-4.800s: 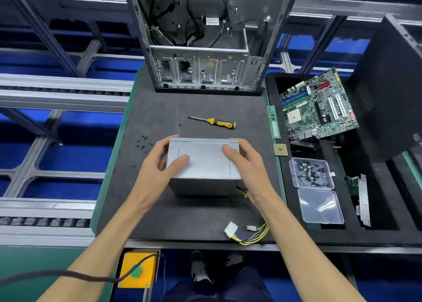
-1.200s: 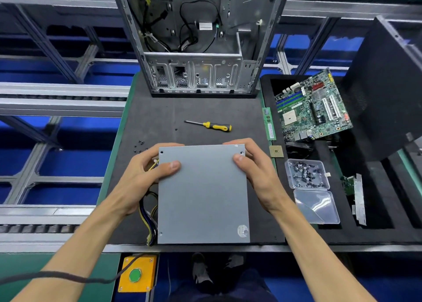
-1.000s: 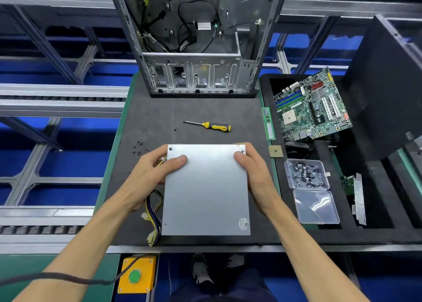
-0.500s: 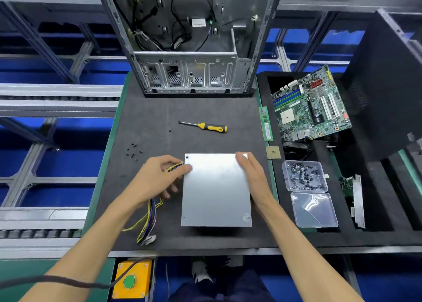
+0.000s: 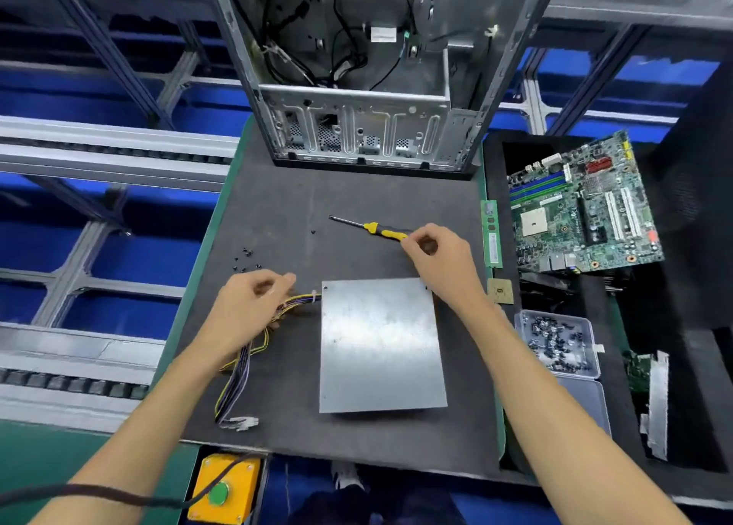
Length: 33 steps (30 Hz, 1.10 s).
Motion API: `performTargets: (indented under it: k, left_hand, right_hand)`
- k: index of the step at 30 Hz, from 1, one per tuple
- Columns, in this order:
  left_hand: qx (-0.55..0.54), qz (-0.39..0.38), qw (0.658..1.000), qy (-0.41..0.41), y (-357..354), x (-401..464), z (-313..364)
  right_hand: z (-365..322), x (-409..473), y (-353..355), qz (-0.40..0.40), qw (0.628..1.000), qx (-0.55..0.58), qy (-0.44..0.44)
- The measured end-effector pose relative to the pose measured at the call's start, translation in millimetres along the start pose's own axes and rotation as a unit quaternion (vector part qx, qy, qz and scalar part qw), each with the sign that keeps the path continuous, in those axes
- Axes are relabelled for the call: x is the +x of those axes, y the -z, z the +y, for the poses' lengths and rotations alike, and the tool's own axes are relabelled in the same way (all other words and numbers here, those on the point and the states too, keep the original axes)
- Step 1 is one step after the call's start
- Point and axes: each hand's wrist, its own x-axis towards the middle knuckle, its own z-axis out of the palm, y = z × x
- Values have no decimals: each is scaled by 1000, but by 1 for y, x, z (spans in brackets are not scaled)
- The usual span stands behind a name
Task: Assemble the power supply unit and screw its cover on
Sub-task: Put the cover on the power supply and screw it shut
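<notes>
A grey metal power supply is lying flat on the dark mat, near its front edge, with its plain cover facing up. Its bundle of coloured wires is trailing off the left side and ending in a white plug near the mat's edge.

The screwdriver (yellow and black handle, tip pointing left) is being taken at its handle end by the right hand, whose fingers are curled around it. The left hand is resting over the wires beside the box, fingers loosely bent; whether anything is being gripped cannot be told.

A scatter of small black screws is lying on the mat just beyond the left hand. An open computer case is standing at the far end of the mat. To the right, a memory stick and a small square chip are lying along the mat's edge, and a green circuit board is being propped in a black tray. A clear box of screws is sitting nearer, partly hidden by the right forearm.

Half a second earlier the box was being steadied by both hands at its far corners; now it is being left alone, and the right hand is being moved up to the screwdriver.
</notes>
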Motion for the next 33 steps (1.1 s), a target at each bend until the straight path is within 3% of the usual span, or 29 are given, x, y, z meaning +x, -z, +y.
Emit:
performTargets:
  k: [3, 12, 27, 29, 31, 33]
  left_hand:
    - [28, 66, 997, 4, 12, 14, -13]
    - [82, 91, 991, -48, -7, 65, 11]
    - [267, 58, 956, -108, -40, 120, 39]
    - [176, 56, 980, -73, -36, 117, 42]
    - [4, 41, 999, -31, -29, 108, 46]
    - [-176, 11, 984, 5, -19, 93, 49]
  right_hand:
    - [-6, 29, -8, -31, 998, -59, 20]
    - [-5, 66, -31, -85, 983, -162, 9]
    - [-31, 49, -2, -66, 997, 27, -23]
    - [-37, 47, 6, -65, 996, 56, -30]
    - [-45, 42, 13, -64, 995, 75, -28]
    - [-53, 36, 20, -65, 994, 86, -24]
